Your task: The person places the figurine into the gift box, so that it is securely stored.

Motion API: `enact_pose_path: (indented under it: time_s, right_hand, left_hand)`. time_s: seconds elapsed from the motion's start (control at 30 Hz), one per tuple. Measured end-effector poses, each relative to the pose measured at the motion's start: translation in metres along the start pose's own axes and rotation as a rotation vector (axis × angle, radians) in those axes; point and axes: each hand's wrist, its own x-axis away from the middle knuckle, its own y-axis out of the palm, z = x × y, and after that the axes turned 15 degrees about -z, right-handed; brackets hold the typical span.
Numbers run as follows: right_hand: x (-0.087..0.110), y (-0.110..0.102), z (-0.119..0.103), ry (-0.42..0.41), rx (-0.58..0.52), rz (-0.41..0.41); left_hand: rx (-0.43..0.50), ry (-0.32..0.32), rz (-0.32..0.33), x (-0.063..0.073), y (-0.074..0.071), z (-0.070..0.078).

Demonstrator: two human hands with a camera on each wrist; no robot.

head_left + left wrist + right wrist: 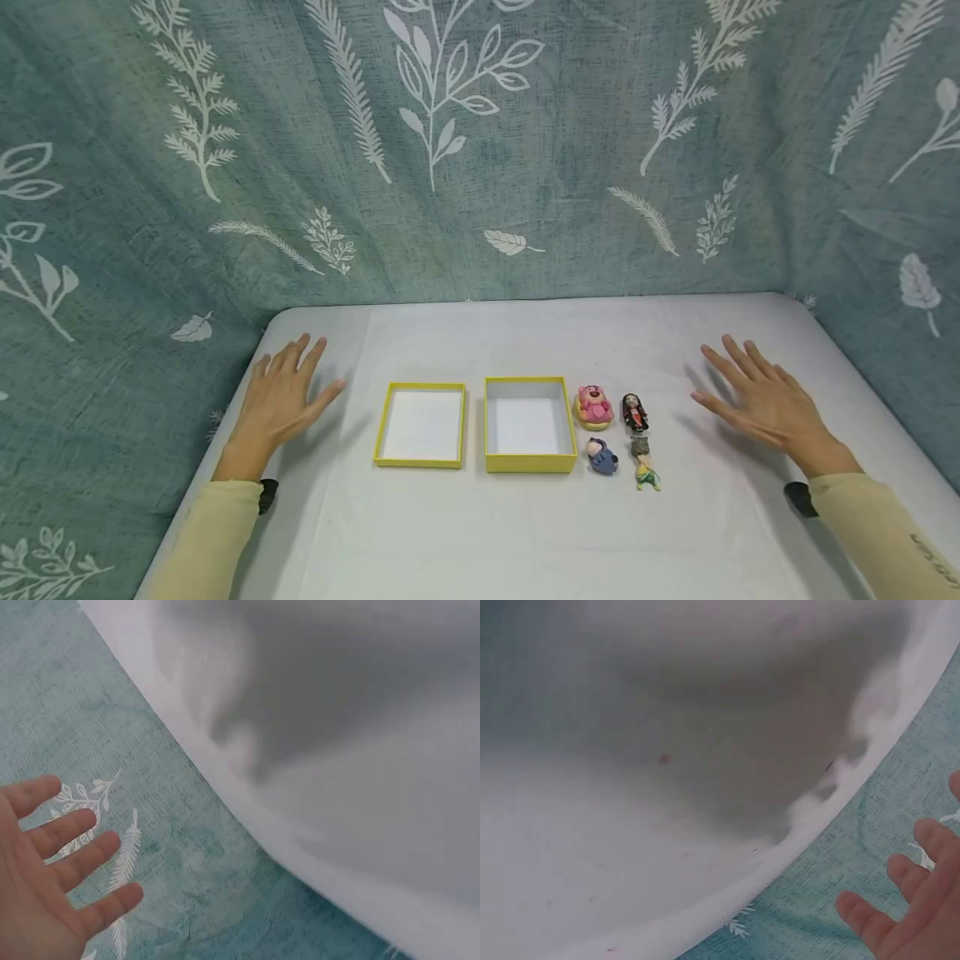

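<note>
Left hand (281, 404) out at the left of the white-covered tabletop (420, 542), fingers spread wide, holding nothing; right hand (772, 408) mirrors it on the other side, fingers likewise splayed, nothing in them. Both wrist views agree. Between the hands: shallow yellow-rimmed lid (420, 425), inside face up, and just right of it the deeper yellow box (530, 463), open at the top. Right of the box, four small figurines, by my count: pink bear (595, 408) just beside the box wall, blue figurine (602, 457) nearer the wearer, black-haired figurine (634, 412) farther right, and below that a grey-topped figurine (645, 468) with yellow and green, so close that contact cannot be told. Handling, my judgement: right hand is better placed for the figurines; narrow to a fingertip pinch, come from above, take that close pair one at a time. Bear wants care, lest knuckles nudge the box. Left hand could steady box or lid lightly by the rim.
</note>
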Motion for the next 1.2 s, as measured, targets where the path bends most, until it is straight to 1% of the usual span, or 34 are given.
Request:
enact_pose_path:
  time_s: [0.1,0.2,0.37,0.5,0.63,0.73,0.9,1.03,1.2]
  right_hand:
    - [0.000,-0.002,-0.005,-0.010,-0.018,-0.010]
    - [-0.001,-0.004,-0.011,-0.024,-0.046,-0.026]
    - [-0.002,-0.006,-0.023,-0.043,-0.080,-0.048]
    - [-0.005,-0.009,-0.033,-0.070,-0.080,-0.047]
    - [-0.008,-0.011,-0.045,-0.113,-0.074,-0.038]
    - [-0.012,-0.012,-0.054,-0.154,-0.069,-0.014]
    - [-0.020,-0.012,-0.066,-0.268,-0.084,0.027]
    - [-0.024,-0.012,-0.078,-0.338,-0.108,0.005]
    - [-0.029,-0.012,-0.095,-0.371,-0.128,-0.040]
  left_hand:
    - [0.028,0.014,0.041,0.000,0.002,0.002]
    - [0.070,0.028,0.068,0.000,0.003,0.005]
    - [0.123,0.064,0.077,-0.002,0.006,0.013]
    - [0.164,0.098,0.085,-0.003,0.010,0.024]
    - [0.207,0.160,0.105,-0.006,0.013,0.038]
    - [0.230,0.213,0.109,-0.008,0.014,0.051]
    - [0.246,0.265,0.080,-0.014,0.017,0.071]
    - [0.260,0.287,0.046,-0.017,0.018,0.090]
    - [0.306,0.310,0.013,-0.022,0.017,0.114]
